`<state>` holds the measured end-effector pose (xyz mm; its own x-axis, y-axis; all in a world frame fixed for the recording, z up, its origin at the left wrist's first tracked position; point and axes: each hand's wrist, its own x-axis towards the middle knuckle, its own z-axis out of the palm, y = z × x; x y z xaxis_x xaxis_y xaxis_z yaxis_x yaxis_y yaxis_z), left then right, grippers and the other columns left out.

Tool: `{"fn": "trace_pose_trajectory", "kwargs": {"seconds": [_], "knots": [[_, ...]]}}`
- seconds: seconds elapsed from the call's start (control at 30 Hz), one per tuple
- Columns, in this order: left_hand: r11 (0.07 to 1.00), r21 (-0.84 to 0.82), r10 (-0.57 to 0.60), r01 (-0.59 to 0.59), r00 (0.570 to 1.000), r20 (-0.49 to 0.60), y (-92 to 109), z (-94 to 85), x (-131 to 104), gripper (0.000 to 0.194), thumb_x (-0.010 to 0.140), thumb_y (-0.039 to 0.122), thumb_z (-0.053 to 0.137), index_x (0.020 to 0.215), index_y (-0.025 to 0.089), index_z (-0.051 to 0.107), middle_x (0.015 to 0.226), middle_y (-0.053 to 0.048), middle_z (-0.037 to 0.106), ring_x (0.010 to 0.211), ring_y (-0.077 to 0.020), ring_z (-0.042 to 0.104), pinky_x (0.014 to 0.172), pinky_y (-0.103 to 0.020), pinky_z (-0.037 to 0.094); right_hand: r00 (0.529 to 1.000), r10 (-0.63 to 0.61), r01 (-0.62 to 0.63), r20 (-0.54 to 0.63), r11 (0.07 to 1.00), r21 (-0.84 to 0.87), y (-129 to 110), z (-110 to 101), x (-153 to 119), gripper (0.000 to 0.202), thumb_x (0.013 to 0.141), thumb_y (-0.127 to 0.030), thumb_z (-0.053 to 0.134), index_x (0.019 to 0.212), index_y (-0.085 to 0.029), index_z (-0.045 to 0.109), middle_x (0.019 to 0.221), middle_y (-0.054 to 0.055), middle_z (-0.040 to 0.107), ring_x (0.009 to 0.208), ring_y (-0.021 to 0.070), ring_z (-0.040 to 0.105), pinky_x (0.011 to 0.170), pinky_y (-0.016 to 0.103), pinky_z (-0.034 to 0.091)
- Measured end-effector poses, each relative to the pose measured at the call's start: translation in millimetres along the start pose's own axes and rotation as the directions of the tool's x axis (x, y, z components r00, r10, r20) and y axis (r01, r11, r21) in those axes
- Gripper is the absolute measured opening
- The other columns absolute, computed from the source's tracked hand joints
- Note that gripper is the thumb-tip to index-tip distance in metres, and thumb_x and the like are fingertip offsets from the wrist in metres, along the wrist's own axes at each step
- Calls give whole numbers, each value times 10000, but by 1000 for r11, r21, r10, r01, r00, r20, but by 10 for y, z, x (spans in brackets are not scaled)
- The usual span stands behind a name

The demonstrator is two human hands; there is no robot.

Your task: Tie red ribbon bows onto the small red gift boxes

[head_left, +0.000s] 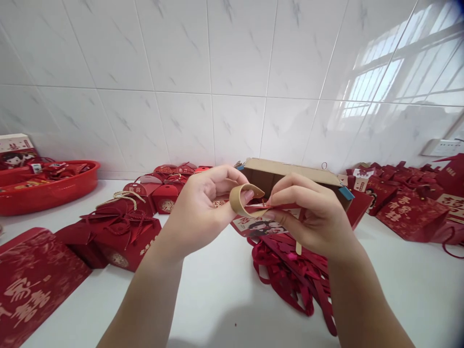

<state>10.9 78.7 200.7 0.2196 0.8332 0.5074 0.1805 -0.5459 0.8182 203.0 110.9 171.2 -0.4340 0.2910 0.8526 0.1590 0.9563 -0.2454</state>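
Observation:
A tan strap (236, 200) is bent into a loop between my hands, with small holes near its free end. My left hand (206, 212) is closed on the strap, its thumb inside the bend. My right hand (313, 215) pinches with fingertips and thumb where the strap meets the top of a red gift box (242, 225) printed with cartoon figures. Something small and thin shows at the right fingertips, too small to name. A short tan strip end (298, 248) pokes out below the right hand. My fingers hide much of the box top.
A pile of dark red ribbons (290, 275) lies below my hands, with an open cardboard box (290, 169) behind. Red gift boxes (126, 232) and a red basin (50, 193) stand left; red gift bags (411, 212) crowd the right. A tiled wall (239, 48) closes the back.

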Motion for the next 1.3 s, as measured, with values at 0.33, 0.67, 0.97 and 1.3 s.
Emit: {"fn": "trace_pose_trajectory", "kwargs": {"seconds": [0.33, 0.67, 0.97, 1.3], "knots": [[998, 60, 10, -16, 996, 92, 6, -23, -26, 43, 829, 204, 622, 845, 164, 617, 728, 24, 597, 659, -70, 558, 569, -134, 481, 1000, 4, -4, -1, 1000, 12, -9, -17, 1, 205, 765, -6, 621, 854, -191, 610, 827, 12, 550, 716, 112, 539, 566, 240, 458], [986, 150, 55, -75, 989, 134, 9, -26, -56, 120, 843, 143, 544, 896, 184, 643, 779, -6, 641, 699, -117, 606, 595, -191, 499, 1000, -4, 4, -3, 1000, -1, -18, -26, -5, 181, 774, -40, 631, 846, -203, 601, 820, 16, 553, 711, 123, 549, 571, 255, 464], [975, 197, 71, -101, 986, 153, 35, -8, -46, 114, 837, 177, 568, 867, 185, 678, 729, -7, 646, 644, -113, 586, 554, -184, 477, 1000, 4, -4, -18, 1000, -12, -5, -28, 14, 127, 794, -90, 638, 831, -202, 592, 809, 22, 550, 704, 127, 551, 558, 255, 463], [981, 173, 74, -89, 993, 89, -72, 22, 21, 177, 878, 217, 546, 1000, 220, 674, 909, -13, 661, 834, -134, 614, 690, -192, 500, 965, 228, -234, -130, 972, -32, 94, 55, 21, 131, 793, -204, 664, 872, -198, 560, 798, 5, 596, 681, 126, 556, 603, 266, 461]]}}
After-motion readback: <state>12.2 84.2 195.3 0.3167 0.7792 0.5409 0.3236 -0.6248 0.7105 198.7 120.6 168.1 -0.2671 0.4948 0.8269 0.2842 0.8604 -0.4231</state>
